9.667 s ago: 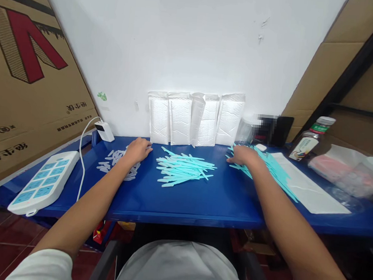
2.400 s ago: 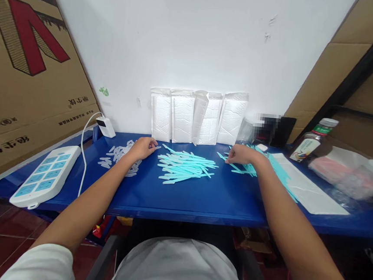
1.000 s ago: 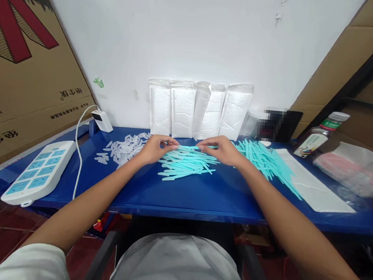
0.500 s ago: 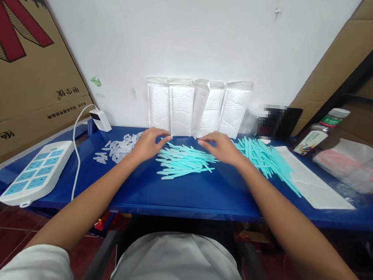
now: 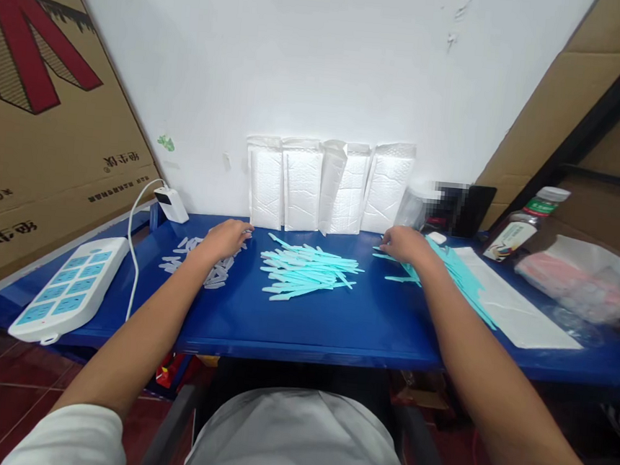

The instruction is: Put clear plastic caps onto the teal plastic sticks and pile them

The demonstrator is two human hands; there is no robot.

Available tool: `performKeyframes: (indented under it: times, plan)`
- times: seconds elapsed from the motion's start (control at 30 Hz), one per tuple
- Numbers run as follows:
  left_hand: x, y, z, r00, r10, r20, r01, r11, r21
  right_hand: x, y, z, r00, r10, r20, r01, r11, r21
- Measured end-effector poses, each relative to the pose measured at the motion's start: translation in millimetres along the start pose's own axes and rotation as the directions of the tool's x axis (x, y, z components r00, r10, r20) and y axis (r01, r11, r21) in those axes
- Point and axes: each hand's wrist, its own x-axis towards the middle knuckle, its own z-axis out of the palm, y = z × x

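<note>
My left hand (image 5: 227,238) rests with fingers curled on the far edge of a scatter of small clear plastic caps (image 5: 205,269), pinching one of them. My right hand (image 5: 404,243) lies on the near end of a long heap of teal plastic sticks (image 5: 461,276), fingers bent down onto a stick. Between the hands lies a second pile of teal sticks (image 5: 309,270), touched by neither hand. Everything sits on a blue table (image 5: 334,329).
Several white bubble mailers (image 5: 325,187) lean on the wall behind. A white power strip (image 5: 69,289) and charger (image 5: 168,204) lie at the left beside a big cardboard box (image 5: 31,128). At the right are a white sheet (image 5: 520,312), a bottle (image 5: 522,222) and plastic bags (image 5: 577,281).
Both hands were together over the middle pile. They have since parted, the left to the clear caps and the right to the right-hand heap of sticks.
</note>
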Motion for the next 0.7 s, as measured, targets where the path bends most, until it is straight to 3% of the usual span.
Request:
performKeyframes:
  times: [0.13,0.33,0.4,0.57,0.7]
  plan:
    - [2.0,-2.7,4.4,0.999,0.001,0.042,0.002,0.998,-0.061,0.5,2.5,1.7,0.996,-0.022,0.084,0.021,1.000,0.012]
    - [7.6,-17.5,9.8,0.999,-0.019,-0.026,0.014,0.985,-0.174,2.9,11.8,3.8,0.993,-0.029,0.112,0.030,1.000,-0.009]
    - [9.3,-21.5,12.3,0.998,-0.051,-0.026,0.044,0.971,-0.237,3.0,11.4,3.6,0.996,-0.032,0.080,0.032,0.999,0.008]
    - [8.5,-27.8,16.2,0.993,-0.106,0.054,0.119,0.910,-0.397,0.6,3.2,0.3,0.991,-0.005,-0.130,0.012,0.999,0.047]
    - [5.6,-27.1,15.0,0.990,-0.091,0.112,0.127,0.914,-0.384,0.4,-1.1,-3.2,0.986,0.010,-0.168,0.008,0.994,0.106]
